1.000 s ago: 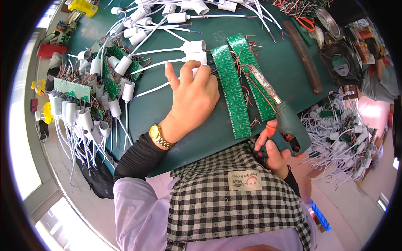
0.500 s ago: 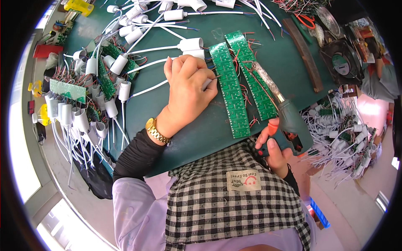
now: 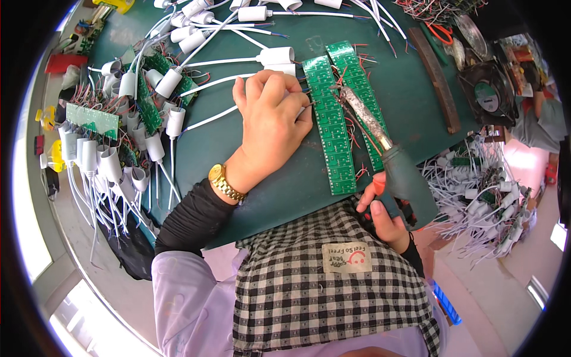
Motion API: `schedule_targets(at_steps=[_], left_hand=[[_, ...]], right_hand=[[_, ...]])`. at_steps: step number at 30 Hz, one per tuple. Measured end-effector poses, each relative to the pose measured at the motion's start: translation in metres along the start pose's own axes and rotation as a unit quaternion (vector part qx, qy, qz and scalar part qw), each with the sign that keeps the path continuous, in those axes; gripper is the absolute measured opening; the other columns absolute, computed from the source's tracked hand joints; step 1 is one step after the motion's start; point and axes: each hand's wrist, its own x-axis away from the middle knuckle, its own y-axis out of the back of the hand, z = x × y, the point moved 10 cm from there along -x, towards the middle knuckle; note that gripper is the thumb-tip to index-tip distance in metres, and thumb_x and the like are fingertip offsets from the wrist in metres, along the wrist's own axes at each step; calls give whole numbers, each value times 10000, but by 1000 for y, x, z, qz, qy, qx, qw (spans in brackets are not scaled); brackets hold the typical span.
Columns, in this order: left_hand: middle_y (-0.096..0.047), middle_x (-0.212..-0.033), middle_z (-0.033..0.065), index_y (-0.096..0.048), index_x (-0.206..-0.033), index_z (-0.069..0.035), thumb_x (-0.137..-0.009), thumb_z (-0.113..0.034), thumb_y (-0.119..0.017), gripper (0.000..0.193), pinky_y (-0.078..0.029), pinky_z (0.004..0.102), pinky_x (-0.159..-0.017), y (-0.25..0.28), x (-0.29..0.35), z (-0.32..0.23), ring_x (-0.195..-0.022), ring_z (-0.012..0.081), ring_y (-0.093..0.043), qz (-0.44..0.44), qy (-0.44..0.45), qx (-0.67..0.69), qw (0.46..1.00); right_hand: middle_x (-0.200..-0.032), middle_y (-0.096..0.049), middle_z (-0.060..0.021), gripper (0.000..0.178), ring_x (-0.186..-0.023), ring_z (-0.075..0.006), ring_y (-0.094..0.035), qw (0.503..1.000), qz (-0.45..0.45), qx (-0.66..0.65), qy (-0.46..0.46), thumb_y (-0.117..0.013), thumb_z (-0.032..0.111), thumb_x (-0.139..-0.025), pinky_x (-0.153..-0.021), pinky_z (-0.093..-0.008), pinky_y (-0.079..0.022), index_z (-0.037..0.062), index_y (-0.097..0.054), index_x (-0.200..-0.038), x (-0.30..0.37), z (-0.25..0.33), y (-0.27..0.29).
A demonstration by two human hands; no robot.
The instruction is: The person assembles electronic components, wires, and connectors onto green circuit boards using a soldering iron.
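My left hand (image 3: 272, 119) is curled round a white lamp socket, mostly hidden by the fingers; a white cable (image 3: 209, 118) runs out from its left. My fingertips and a thin wire are at the left edge of a long green circuit board strip (image 3: 334, 140). Beside it on the right lies a second green strip (image 3: 346, 55), partly covered. My right hand (image 3: 385, 219) is closed on the handle of a dark soldering gun (image 3: 409, 181) with an orange-red trigger. Its scorched metal barrel (image 3: 364, 113) slants up-left, with the tip over the left strip. Red wires stick out between the strips.
White sockets with cables (image 3: 276, 56) lie on the green table (image 3: 273, 205). Wired sockets and boards (image 3: 107, 160) are heaped at left, with another heap (image 3: 488, 202) at lower right. A wooden bar (image 3: 434, 80), a black fan (image 3: 488, 95) and orange-handled scissors (image 3: 441, 33) lie at right.
The soldering gun has moved left, bringing its tip from the right strip to over the left one. My left hand stays by the left strip's edge, still closed. The whole view shifts slightly.
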Motion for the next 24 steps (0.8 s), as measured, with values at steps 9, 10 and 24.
schedule_targets(at_steps=[9, 10, 24], left_hand=[[-511, -902, 16, -647, -699, -87, -623, -78, -715, 103, -318, 583, -873, -2, -2, 10, -972, 267, -472, -5, 16, 79, 997], [-512, -899, 17, -649, -697, -87, -621, -77, -712, 100, -321, 564, -867, -1, -2, 10, -967, 269, -470, -8, 13, 85, 996], [-513, -907, 11, -642, -658, -92, -614, -83, -702, 75, -302, 575, -886, -6, -5, 14, -973, 278, -466, 30, 26, 104, 994]], right_hand=[[-800, -553, -87, 403, -668, -144, -552, 999, 18, 40, 0, -508, -16, -813, -628, -280, -478, -45, -415, -1204, 3, -3, -4], [-799, -553, -92, 405, -667, -148, -554, 1000, 8, 24, -4, -511, -19, -810, -624, -283, -478, -36, -420, -1204, 3, -4, -2], [-821, -553, -107, 406, -675, -152, -552, 1000, 12, 10, -7, -522, -18, -806, -622, -285, -479, -20, -423, -1200, 1, -3, -1]])
